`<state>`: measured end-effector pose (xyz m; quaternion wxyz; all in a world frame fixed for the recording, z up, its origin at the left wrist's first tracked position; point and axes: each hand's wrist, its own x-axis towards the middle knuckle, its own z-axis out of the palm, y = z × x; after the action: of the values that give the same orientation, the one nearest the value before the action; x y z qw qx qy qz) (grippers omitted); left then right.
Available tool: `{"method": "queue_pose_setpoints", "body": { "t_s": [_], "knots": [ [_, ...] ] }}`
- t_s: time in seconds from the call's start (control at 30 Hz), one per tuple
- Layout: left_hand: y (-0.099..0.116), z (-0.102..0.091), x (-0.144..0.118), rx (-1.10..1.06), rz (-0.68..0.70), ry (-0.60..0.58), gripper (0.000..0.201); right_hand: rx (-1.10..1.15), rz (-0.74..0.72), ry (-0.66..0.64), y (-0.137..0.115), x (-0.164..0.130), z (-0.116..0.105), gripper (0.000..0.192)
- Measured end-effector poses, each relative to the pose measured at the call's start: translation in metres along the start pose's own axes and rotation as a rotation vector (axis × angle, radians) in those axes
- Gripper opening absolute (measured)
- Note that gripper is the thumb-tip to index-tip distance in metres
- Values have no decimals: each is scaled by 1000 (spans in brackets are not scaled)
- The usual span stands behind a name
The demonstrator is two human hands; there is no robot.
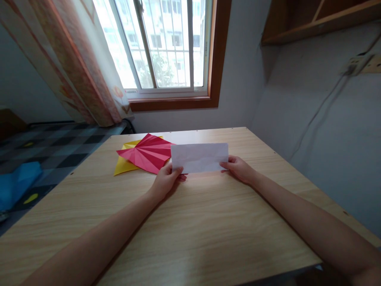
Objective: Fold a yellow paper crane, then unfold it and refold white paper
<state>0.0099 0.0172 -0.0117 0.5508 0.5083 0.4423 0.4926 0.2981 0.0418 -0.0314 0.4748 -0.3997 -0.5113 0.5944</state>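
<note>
A white sheet of paper [200, 157], wide and low like a folded strip, is held up over the table between my two hands. My left hand [168, 176] pinches its lower left corner, thumb in front and fingers behind. At the lower right edge my right hand [236, 167] grips it the same way. Just left of the white paper lies a creased red paper [149, 153] with fan-like folds, partly covered by it. Under the red one, a yellow paper [123, 166] shows at its edges.
The pale wooden table [208, 230] reaches toward a barred window [166, 43]. A patterned curtain [68, 51] hangs at left above a checked bed [59, 143] with a blue item [19, 182] on it. A cable [318, 109] runs down the right wall below a wooden shelf [321, 26].
</note>
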Motion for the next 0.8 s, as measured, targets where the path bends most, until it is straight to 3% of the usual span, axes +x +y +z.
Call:
{"method": "queue_pose_setpoints", "body": {
  "t_s": [0.33,0.8],
  "knots": [
    [-3,1,1,-36,14,11,35,6,14,-22,4,3,-3,28],
    [1,-1,1,-5,-7,4,41,31,26,6,0,0,-1,30]
  ]
}}
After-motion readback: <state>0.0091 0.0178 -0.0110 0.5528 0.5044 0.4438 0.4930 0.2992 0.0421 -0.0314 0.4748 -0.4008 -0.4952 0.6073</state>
